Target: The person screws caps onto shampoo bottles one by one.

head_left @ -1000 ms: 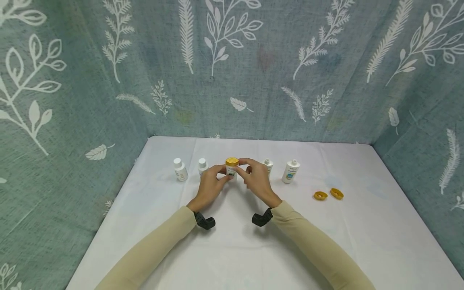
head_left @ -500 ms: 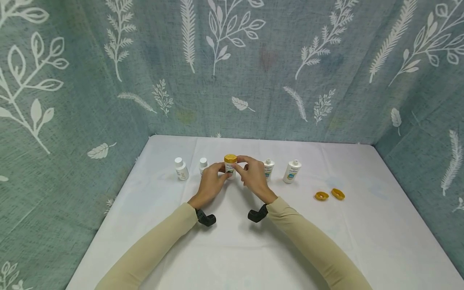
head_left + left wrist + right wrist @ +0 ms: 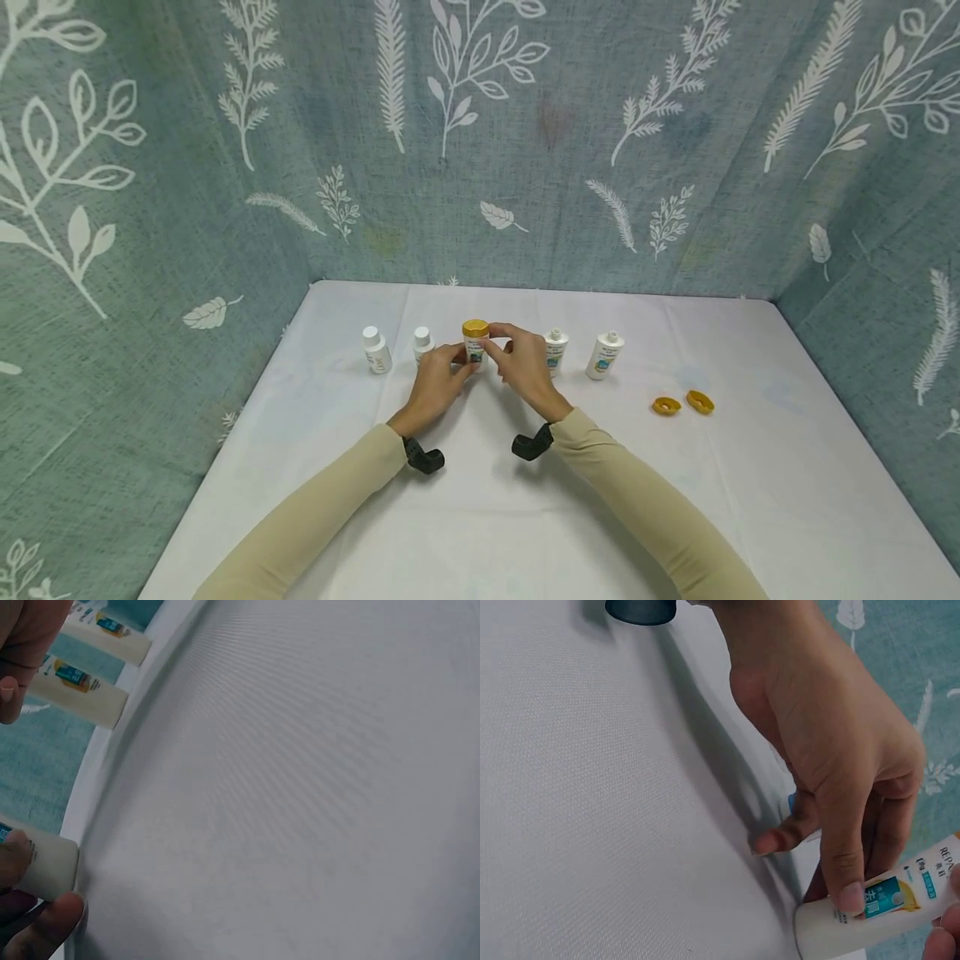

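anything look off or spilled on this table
Nothing looks spilled or damaged. Only the two yellow rings stand out a little: they lie loose, off to the right, apart from the row of bottles, while the held bottle has a yellow top.

Soft shadows streak the table [image 3: 465, 542] (wrist views look dimmer).

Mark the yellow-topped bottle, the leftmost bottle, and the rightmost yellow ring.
Yellow-topped bottle [image 3: 474, 342]: head view, upper part of its body.
Leftmost bottle [image 3: 378, 357]: head view, middle of its white body.
Rightmost yellow ring [image 3: 702, 406]: head view, its band.
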Motion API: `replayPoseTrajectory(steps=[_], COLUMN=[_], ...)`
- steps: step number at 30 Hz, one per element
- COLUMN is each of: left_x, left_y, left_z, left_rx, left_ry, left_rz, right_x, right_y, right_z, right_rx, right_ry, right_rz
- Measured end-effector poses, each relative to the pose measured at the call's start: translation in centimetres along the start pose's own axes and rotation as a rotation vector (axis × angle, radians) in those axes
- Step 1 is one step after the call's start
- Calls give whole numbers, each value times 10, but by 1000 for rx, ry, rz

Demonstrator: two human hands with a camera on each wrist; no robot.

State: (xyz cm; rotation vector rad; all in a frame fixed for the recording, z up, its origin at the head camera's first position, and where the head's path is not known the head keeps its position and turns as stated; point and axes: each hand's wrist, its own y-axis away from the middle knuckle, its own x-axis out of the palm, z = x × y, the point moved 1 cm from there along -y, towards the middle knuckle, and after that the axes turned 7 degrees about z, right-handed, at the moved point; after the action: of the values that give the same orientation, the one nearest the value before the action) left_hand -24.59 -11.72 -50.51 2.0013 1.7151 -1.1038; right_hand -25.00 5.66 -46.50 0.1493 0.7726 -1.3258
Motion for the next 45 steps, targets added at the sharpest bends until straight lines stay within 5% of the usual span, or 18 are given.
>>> replayPoseTrajectory(steps=[9, 31, 39, 45], left_x=[1, -8, -11, -8], left_y=[1, 14, 29, 32], left_z=[2, 4, 4, -6], left_rx=[37, -5, -49, 11], left_ry=[-10, -36, 45, 127], left_rz=[3, -12, 30, 59], right_x=[-3, -27, -48, -67], right_y=[2, 17, 33, 48], right_z=[-3, 9, 4, -5], right_rx=[4, -18, -69, -78], right_ry=[-16, -13, -13, -11], right_rz=[16, 56, 30, 3])
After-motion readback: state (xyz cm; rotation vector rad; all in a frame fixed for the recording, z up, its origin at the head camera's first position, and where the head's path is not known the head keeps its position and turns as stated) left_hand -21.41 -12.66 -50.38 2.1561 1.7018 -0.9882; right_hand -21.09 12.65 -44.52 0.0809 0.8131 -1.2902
